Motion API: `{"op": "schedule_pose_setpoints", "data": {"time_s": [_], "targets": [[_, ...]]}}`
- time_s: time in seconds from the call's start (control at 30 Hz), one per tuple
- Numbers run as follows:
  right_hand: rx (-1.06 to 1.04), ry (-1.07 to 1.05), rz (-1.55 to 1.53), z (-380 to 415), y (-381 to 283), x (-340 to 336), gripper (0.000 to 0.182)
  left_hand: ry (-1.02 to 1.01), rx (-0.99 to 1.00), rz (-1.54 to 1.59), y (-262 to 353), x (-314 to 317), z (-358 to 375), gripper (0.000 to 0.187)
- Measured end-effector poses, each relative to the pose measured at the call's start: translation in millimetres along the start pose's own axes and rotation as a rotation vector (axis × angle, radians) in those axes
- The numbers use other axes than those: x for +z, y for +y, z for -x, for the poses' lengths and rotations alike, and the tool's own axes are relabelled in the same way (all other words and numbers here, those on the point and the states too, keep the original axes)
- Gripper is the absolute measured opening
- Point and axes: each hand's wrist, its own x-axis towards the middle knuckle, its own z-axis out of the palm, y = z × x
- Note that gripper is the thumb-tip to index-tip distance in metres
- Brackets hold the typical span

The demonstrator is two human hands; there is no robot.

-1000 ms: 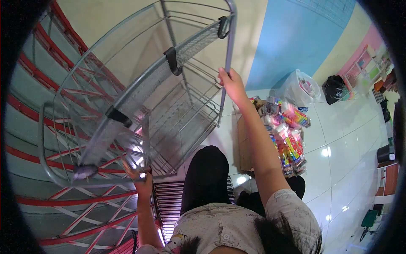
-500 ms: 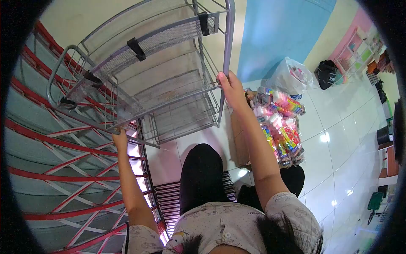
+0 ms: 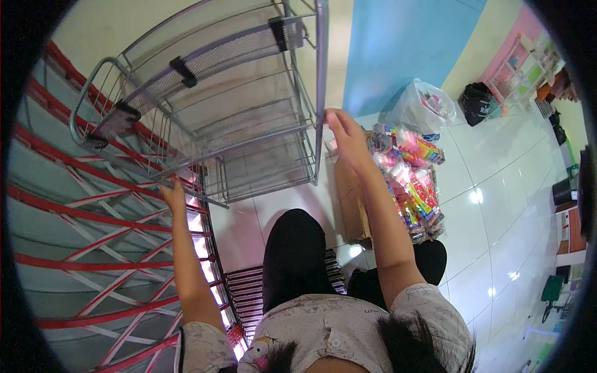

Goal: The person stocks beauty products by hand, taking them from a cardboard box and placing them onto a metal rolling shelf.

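Observation:
A grey metal rack [image 3: 217, 147] with mesh panels and wire shelves stands in front of me, tilted in the view. Black clips [image 3: 183, 71] sit along its mesh edge. At the rack's lower left corner, my left hand [image 3: 173, 191] is closed on the frame. My right hand [image 3: 348, 137] is at the right upright post, its fingertips against or just beside the tube; the fingers look bent and loosely apart, and whether they grip it is unclear.
Red and white folding gate at the left. Right of the rack, a cardboard box [image 3: 352, 202] holds colourful plastic packets [image 3: 413, 180]. Behind are a white plastic bag [image 3: 423, 109] and a black bag [image 3: 477, 104]. A striped mat [image 3: 249, 295] lies near my knees.
The rack has shifted slightly to the left. My right hand has loosened at the post and its fingers have moved to the tube's right side. My left hand moved slightly left with the frame.

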Motion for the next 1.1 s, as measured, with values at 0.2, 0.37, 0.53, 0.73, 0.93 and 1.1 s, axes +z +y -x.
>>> {"op": "schedule_pose_setpoints", "data": {"time_s": [0.2, 0.37, 0.53, 0.73, 0.93, 1.1], "targets": [[-0.104, 0.167, 0.584, 89, -31, -113, 0.029, -0.305, -0.208, 0.246, -17, 36, 174, 0.051], [0.267, 0.007, 1.321, 175, -18, -195, 0.074, -1.090, -0.312, 0.436, 60, 79, 263, 0.028], [0.333, 0.055, 1.327, 193, -12, -197, 0.080, -1.370, 0.008, 0.445, 201, 177, 273, 0.024], [0.381, 0.086, 1.312, 190, -4, -197, 0.073, -0.880, -0.103, 0.494, 203, 404, 280, 0.015], [0.512, 0.052, 1.246, 177, -17, -196, 0.078, -0.818, -0.508, 0.353, 195, 532, 248, 0.033], [0.593, 0.036, 1.238, 171, -18, -199, 0.079, -0.768, 0.556, -0.312, 96, 558, 274, 0.064]]}}
